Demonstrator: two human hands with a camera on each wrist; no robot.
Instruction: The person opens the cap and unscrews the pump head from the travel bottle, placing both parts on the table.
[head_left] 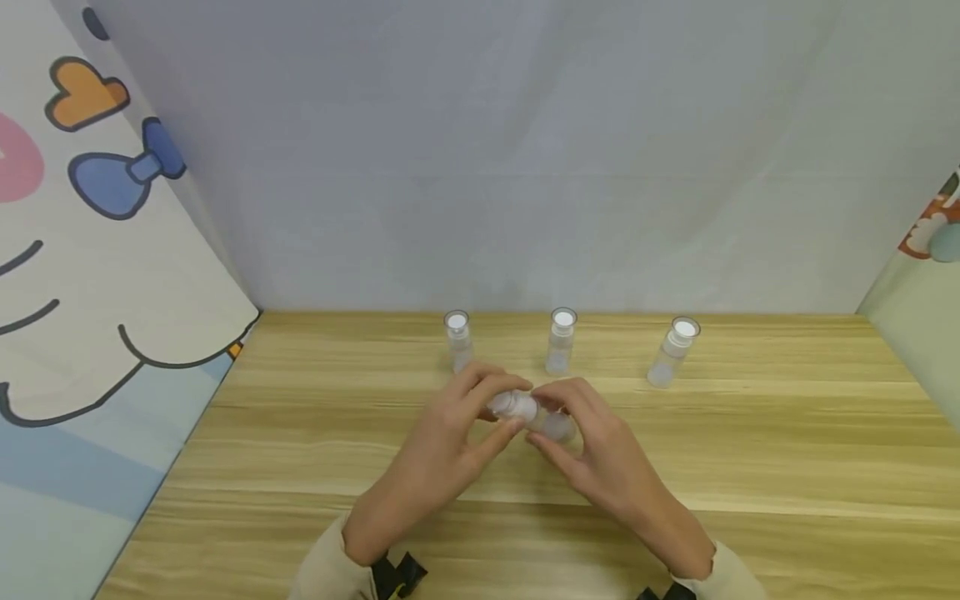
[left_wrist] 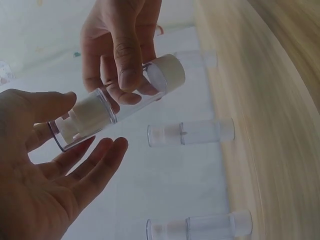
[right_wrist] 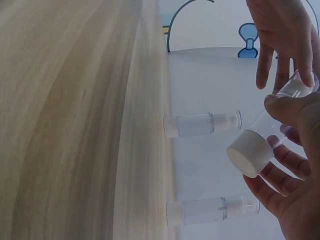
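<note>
A clear pump bottle [head_left: 557, 426] with a white base [left_wrist: 172, 72] is held tilted above the table, its clear cap [left_wrist: 82, 122] covering a white pump head. My right hand [head_left: 603, 446] grips the transparent body near the base, thumb on one side and fingers curled round the other. At the cap end, my left hand [head_left: 442, 433] pinches with thumb and forefinger. Its other fingers spread loosely below the cap in the left wrist view. The cap appears seated on the bottle.
Three similar capped bottles stand upright along the back of the wood-grain table [head_left: 787, 467]: a left one [head_left: 458, 335] partly behind my left hand, a middle one [head_left: 560, 343] and a right one [head_left: 673, 352]. A grey-white curtain [head_left: 525, 167] hangs behind; a cartoon-printed cloth [head_left: 150, 275] borders the left.
</note>
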